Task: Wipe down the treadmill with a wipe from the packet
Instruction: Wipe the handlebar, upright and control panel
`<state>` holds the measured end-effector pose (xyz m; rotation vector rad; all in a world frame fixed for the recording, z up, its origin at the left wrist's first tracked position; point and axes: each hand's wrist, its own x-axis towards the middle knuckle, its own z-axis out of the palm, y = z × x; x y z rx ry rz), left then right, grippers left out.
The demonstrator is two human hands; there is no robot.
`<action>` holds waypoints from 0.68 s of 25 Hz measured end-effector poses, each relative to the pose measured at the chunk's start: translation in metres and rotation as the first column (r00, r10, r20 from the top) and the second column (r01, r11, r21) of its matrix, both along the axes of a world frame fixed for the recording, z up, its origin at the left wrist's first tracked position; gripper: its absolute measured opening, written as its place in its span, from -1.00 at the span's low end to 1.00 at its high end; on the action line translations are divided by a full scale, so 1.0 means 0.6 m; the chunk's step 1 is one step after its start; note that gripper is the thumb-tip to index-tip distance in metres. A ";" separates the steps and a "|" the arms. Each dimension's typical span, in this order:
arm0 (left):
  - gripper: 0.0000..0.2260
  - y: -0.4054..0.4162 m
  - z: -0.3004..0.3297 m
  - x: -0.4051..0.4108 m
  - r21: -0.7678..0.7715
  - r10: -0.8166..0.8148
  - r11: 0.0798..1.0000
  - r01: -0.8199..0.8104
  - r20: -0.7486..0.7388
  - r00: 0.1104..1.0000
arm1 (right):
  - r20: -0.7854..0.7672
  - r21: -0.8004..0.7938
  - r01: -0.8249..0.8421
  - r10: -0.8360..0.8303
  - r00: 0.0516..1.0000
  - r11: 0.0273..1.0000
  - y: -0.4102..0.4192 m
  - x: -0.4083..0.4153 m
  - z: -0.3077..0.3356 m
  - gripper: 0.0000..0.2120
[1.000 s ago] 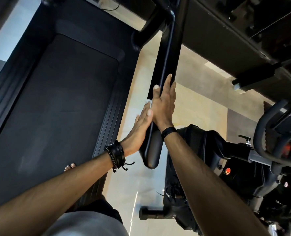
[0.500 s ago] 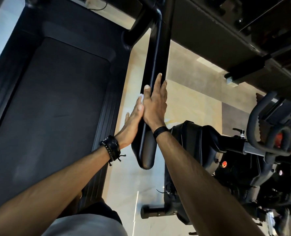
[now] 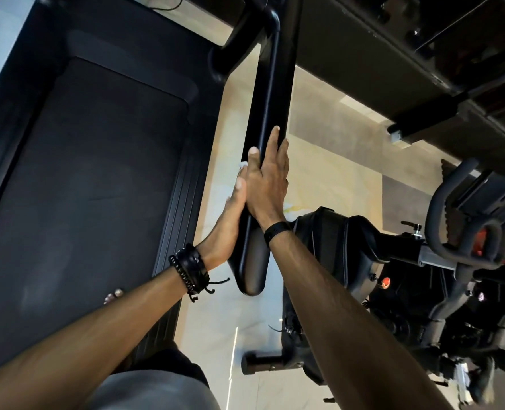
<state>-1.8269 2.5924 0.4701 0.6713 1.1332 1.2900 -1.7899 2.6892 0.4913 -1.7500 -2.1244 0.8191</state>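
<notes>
Head view: black treadmill handrail (image 3: 270, 113) ran above the belt (image 3: 91, 173), right hand (image 3: 267, 179) lay flat on top, fingers straight, left hand (image 3: 227, 226) pressed a barely visible white wipe (image 3: 242, 164) against its side, exercise bike (image 3: 422, 276) stood beside.

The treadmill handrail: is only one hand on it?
No, both hands press it: the left hand against its left side and the right hand flat on top of the handrail.
</notes>
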 end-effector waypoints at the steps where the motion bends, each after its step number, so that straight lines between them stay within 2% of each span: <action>1: -0.16 0.001 -0.002 0.003 0.017 0.009 1.000 -0.009 -0.023 1.000 | 0.004 -0.003 0.009 -0.009 1.000 1.000 0.002 0.000 0.000 -0.42; 3: -0.11 0.002 -0.027 0.004 -0.029 -0.002 1.000 -0.001 -0.111 0.994 | 0.011 0.001 0.009 -0.009 1.000 1.000 -0.001 -0.001 0.001 -0.42; 5: -0.06 0.002 -0.031 -0.002 -0.078 -0.022 0.997 0.016 -0.089 0.996 | 0.010 0.007 0.000 0.000 1.000 1.000 -0.006 0.000 0.002 -0.43; 8: -0.15 0.007 -0.011 0.000 0.016 0.016 1.000 -0.015 -0.081 0.997 | -0.001 -0.001 -0.002 0.002 1.000 1.000 0.001 0.001 -0.002 -0.42; 10: -0.14 0.006 -0.021 0.004 0.003 0.013 1.000 -0.013 -0.138 0.990 | 0.003 0.004 0.007 -0.007 1.000 1.000 0.003 0.001 -0.002 -0.42; 12: -0.10 0.004 -0.035 0.003 -0.054 0.000 0.998 -0.006 -0.126 0.992 | 0.004 0.008 0.007 -0.007 1.000 1.000 -0.002 0.001 -0.002 -0.42; 17: -0.12 0.004 -0.022 0.011 0.057 0.062 0.997 -0.054 -0.138 0.989 | -0.022 -0.004 0.014 -0.014 1.000 1.000 0.003 0.000 -0.001 -0.43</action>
